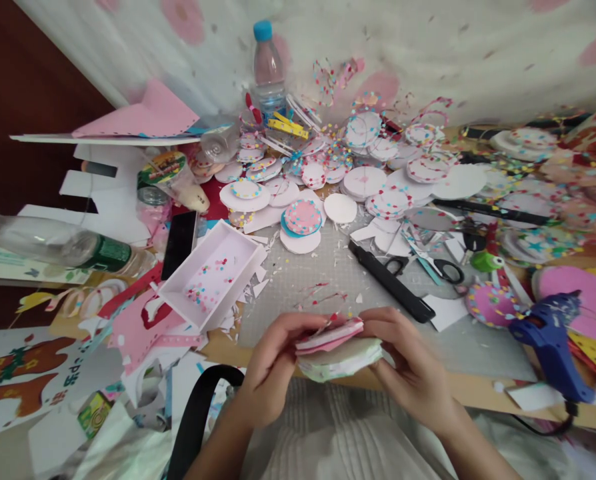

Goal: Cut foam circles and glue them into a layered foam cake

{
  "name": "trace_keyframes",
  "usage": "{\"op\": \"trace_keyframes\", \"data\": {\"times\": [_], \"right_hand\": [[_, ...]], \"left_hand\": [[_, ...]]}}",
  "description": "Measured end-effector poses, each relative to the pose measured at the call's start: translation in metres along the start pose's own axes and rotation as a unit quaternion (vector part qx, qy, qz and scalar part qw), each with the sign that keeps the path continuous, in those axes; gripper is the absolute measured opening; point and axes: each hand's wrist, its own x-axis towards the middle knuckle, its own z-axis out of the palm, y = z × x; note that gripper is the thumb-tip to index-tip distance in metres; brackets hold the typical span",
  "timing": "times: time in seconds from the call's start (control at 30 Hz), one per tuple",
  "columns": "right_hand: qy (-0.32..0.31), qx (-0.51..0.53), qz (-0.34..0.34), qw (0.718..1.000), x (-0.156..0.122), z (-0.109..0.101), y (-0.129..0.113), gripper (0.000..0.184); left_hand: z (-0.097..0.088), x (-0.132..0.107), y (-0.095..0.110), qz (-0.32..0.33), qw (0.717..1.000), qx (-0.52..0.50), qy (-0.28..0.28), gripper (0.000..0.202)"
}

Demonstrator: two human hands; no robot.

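Close to my body, above the table's front edge, both hands hold a layered round paper craft piece [341, 360]. Its lower layer is thick, pale green and white; a smaller pink-and-white disc [331, 335] lies tilted on top. My left hand [273, 370] grips the left side, thumb in front and fingers behind. From the right, my right hand [411, 367] pinches the rim, some fingers hidden behind it. Thin red strands [323, 293] lie on the grey cutting mat [298, 287] just beyond.
A white box [243, 243] with pink and blue confetti stands left of the mat. Right are a black utility knife [393, 283], scissors [435, 263] and a blue glue gun [553, 347]. Several decorated discs [303, 217] crowd the back near a water bottle [269, 73].
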Motion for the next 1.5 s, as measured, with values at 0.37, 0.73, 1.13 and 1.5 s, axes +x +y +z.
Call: {"op": "trace_keyframes", "data": {"times": [0.37, 0.73, 1.13, 1.5], "right_hand": [[0.011, 0.005, 0.043, 0.999, -0.001, 0.004, -0.002, 0.025], [0.006, 0.01, 0.063, 0.998, 0.0, 0.004, -0.007, 0.02], [0.042, 0.076, 0.108, 0.99, -0.009, 0.009, -0.005, 0.023], [-0.007, 0.052, 0.074, 0.996, 0.0, 0.006, -0.007, 0.038]], "left_hand": [[0.003, -0.001, -0.001, 0.019, 0.999, -0.029, 0.014, 0.035], [0.012, 0.001, -0.003, 0.058, 0.998, -0.006, 0.039, 0.045], [0.003, 0.005, -0.008, 0.088, 0.996, 0.007, 0.011, 0.041], [0.005, 0.001, -0.008, 0.061, 0.998, -0.021, 0.003, 0.034]]}}
